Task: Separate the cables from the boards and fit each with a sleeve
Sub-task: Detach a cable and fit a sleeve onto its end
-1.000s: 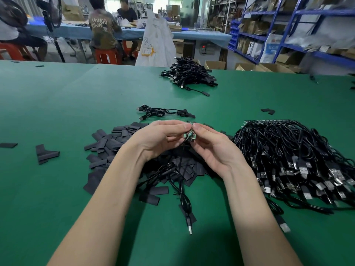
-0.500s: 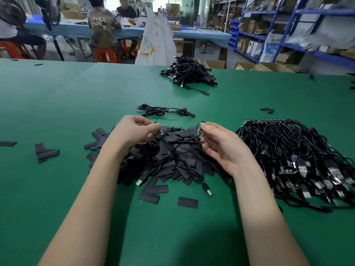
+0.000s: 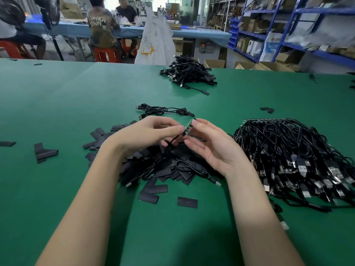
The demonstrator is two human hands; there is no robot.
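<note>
Board [image 3: 188,128] small, green, black cable [image 3: 173,140] trailing; left hand [image 3: 151,134] and right hand [image 3: 213,148] pinch it.

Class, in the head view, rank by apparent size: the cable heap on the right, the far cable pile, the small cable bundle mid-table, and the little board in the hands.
1. Cable heap on the right
2. Far cable pile, though distance shrinks it
3. Small cable bundle
4. Little board
</note>
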